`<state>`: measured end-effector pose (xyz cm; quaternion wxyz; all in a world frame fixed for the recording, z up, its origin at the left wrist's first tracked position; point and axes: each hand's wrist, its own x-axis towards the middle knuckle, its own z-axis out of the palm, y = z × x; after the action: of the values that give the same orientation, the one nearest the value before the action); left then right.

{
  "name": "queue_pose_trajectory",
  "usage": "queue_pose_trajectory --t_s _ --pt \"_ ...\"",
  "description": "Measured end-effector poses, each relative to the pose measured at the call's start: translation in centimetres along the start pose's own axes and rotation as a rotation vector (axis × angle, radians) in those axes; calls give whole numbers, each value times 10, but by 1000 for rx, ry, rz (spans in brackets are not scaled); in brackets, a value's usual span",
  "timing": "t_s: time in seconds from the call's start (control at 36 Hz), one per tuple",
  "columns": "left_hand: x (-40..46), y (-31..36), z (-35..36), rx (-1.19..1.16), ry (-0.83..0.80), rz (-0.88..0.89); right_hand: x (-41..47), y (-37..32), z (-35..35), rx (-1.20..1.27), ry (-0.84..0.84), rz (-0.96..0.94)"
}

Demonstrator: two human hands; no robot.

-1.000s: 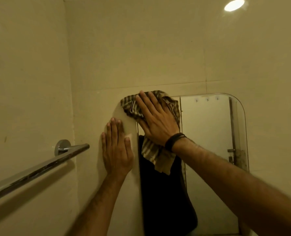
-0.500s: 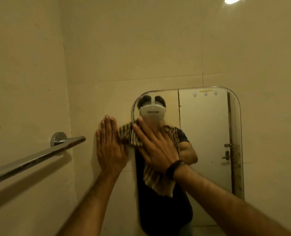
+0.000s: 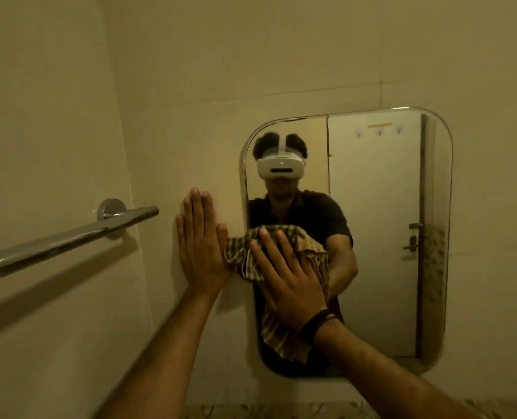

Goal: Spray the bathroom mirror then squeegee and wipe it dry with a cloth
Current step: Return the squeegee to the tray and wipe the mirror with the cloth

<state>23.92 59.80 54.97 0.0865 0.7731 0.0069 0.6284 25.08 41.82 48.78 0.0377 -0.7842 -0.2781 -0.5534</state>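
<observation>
A rounded rectangular mirror hangs on the tiled wall. Against its lower left part my right hand presses a striped cloth flat, fingers spread over it; the cloth's lower end hangs below my wrist. My left hand lies flat on the wall just left of the mirror's edge, fingers together, holding nothing. The mirror reflects a person with a white headset and a door behind. No spray bottle or squeegee is in view.
A chrome towel bar sticks out from the left wall at hand height, close to my left arm. The walls meet in a corner left of the mirror. A patterned surface shows at the bottom edge.
My right hand has dragged the cloth down the mirror's left side from the top corner to the lower part. My left hand stays flat on the wall. The view has tilted down.
</observation>
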Motion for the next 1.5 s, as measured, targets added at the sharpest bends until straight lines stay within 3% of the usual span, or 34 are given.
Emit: queue_pose_trajectory --t_s 0.17,0.44,0.61,0.83,1.03,1.22,1.36,1.5 --pt "-2 -1 2 -15 8 5 -56 -8 20 -19 -92 -69" --pt "-3 1 0 22 30 -10 61 9 -27 64 33 72" --pt "-5 -3 2 36 50 23 -1 -3 4 88 38 23" --pt "-6 -6 7 15 87 33 -135 -28 43 117 -198 -97" --pt "-6 -6 10 30 120 33 -112 -22 31 121 -211 -145" --pt "-5 -5 7 71 111 45 -26 -25 17 155 -75 3" --pt "-9 -5 8 47 125 51 -54 -28 27 115 -58 -57" --pt "-18 -11 13 42 131 64 -131 -33 42 120 -178 -189"
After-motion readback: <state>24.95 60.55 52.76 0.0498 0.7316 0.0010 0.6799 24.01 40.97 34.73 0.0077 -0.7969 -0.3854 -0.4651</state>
